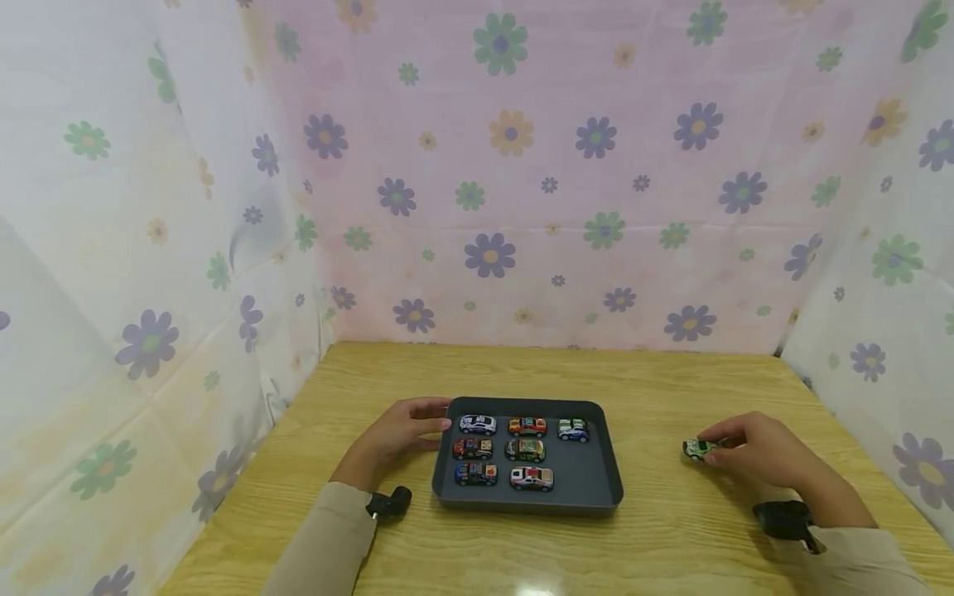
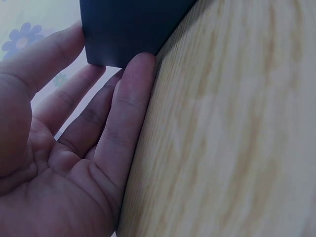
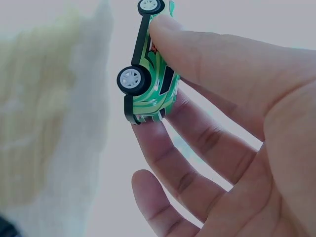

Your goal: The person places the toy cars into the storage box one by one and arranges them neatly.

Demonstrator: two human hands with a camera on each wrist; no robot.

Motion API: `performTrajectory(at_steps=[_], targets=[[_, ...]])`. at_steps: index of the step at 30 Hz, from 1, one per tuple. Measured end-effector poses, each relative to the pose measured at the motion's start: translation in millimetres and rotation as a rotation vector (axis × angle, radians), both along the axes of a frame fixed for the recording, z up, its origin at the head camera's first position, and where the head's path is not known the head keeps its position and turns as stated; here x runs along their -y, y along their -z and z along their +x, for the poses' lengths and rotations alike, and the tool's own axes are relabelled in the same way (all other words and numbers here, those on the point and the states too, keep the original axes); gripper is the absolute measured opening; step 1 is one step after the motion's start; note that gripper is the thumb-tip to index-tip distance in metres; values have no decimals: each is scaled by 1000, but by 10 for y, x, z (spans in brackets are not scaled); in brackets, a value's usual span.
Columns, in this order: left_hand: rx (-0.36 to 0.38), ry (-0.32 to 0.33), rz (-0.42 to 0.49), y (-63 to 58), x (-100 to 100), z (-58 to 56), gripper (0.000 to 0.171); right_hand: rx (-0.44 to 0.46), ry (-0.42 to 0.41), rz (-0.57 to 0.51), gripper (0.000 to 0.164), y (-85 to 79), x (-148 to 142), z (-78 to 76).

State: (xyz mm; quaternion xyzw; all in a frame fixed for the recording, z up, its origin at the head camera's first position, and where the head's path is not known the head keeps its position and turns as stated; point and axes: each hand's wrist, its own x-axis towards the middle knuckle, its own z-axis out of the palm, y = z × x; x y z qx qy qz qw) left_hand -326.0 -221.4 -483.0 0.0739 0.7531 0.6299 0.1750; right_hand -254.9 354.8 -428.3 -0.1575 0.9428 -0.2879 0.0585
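My right hand point(image 1: 771, 451) pinches a green toy car point(image 1: 699, 449) between thumb and fingers, to the right of the tray. In the right wrist view the green car point(image 3: 155, 74) shows black tyres and white wheels, with the thumb on its near side. My left hand point(image 1: 398, 432) rests at the left wall of a dark grey tray point(image 1: 589, 501), its fingers fairly straight. In the left wrist view the fingertips touch the tray's corner point(image 2: 123, 34), and the hand's edge lies along the table.
Inside the tray several toy cars stand in rows, among them a white-and-blue car point(image 1: 478, 425), a red-orange car point(image 1: 527, 426) and a green-and-white car point(image 1: 573, 430). The wooden table point(image 1: 671, 546) ends at flowered cloth walls point(image 1: 555, 165) at the back and sides.
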Motion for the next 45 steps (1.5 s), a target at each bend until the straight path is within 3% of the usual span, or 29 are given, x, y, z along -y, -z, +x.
performTrajectory(at_steps=[12, 20, 36, 45], targets=[[2, 5, 11, -16, -9, 24, 54, -71, -4, -14, 37, -192, 280, -86], [0, 6, 13, -2, -3, -4, 61, -123, -40, -72, 35, -288, 519, -179], [0, -3, 1, -21, -17, 6, 59, -124, -88, -182, 33, -383, 939, -350], [1, 1, 2, 24, -2, -20, 60, -88, -104, -259, 31, -393, 1124, -406]])
